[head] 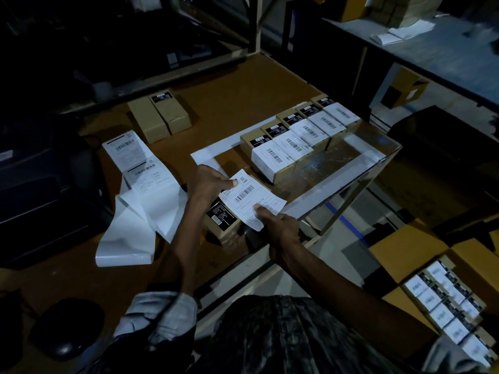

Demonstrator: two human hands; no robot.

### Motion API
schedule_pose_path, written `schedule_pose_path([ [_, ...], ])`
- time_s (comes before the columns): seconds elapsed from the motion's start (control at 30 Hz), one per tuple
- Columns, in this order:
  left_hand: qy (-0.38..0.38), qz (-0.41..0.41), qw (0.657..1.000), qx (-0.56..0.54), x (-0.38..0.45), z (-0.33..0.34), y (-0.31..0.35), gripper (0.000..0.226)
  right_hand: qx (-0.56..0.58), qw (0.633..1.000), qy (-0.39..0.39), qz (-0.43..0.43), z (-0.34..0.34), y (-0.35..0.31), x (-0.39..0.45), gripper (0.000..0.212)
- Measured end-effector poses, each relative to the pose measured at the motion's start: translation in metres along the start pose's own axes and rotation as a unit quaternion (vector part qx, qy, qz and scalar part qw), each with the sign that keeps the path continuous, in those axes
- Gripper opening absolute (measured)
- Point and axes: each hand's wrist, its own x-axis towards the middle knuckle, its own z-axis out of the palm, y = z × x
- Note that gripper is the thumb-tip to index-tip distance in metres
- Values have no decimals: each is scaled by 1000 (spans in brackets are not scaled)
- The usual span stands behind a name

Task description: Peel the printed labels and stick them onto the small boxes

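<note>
A white printed label (249,198) with barcodes lies over a small brown box (224,221) near the table's front edge. My left hand (209,186) presses a finger on the label's far left corner. My right hand (278,225) pinches the label's near edge with thumb on top. Behind it a row of several small brown boxes (299,141) carries white labels on top. A strip of printed labels (135,160) runs from the printer at the left, and blank backing paper (135,225) trails below it.
A dark label printer (40,184) fills the left side. Two unlabeled brown boxes (159,117) stand at the back of the brown table (229,98). An open carton (445,300) of labeled boxes sits on the floor at right. A dark round object (67,327) lies at lower left.
</note>
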Motion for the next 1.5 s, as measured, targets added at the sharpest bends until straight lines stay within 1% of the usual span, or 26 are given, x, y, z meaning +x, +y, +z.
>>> schedule_pose_path([
  [0.23, 5, 1, 1000, -14, 1, 0, -2, 23, -3, 1000, -12, -20, -3, 0, -2, 13],
  [0.4, 7, 6, 1000, 5, 2, 1, -6, 25, -5, 999, -17, -30, -3, 0, -3, 11],
  [0.53, 7, 1, 1000, 12, 2, 2, -9, 24, -19, 999, -8, -35, -2, 2, 1, 12],
  [0.63, 1, 7, 1000, 17, 1, 2, -10, 23, -32, 999, -3, -37, -3, 3, 3, 17],
  [0.77, -21, 33, 999, 28, -6, -1, -6, 25, -76, 995, 5, -70, -6, 3, 8, 16],
  [0.87, -22, 26, 998, 44, -9, -1, -3, 26, -117, 989, 0, -91, -10, 3, 12, 21],
  [0.97, -9, 29, 995, 93, -8, 2, 1, 31, -166, 980, -20, -107, -15, 0, 16, 28],
  [1.1, 12, 13, 985, 172, -5, 6, 4, 39, -239, 965, -49, -96, -25, -11, 19, 33],
  [1.2, 12, -15, 974, 228, -5, 7, 10, 46, -319, 937, -110, -93, -32, -20, 20, 44],
  [1.23, 16, -23, 971, 238, -6, 8, 12, 49, -347, 925, -112, -102, -33, -23, 20, 47],
  [1.3, 34, -30, 964, 262, -11, 10, 16, 55, -387, 907, -106, -128, -34, -27, 18, 44],
  [1.37, 59, -30, 959, 274, -16, 13, 17, 65, -400, 900, -116, -131, -37, -30, 14, 42],
  [1.43, 72, -29, 962, 260, -18, 16, 15, 71, -389, 907, -119, -108, -44, -34, 9, 52],
  [1.47, 79, -26, 963, 256, -20, 18, 14, 72, -393, 906, -121, -104, -47, -37, 7, 57],
  [1.5, 89, -20, 963, 254, -21, 20, 13, 73, -418, 893, -120, -113, -49, -40, 5, 62],
])
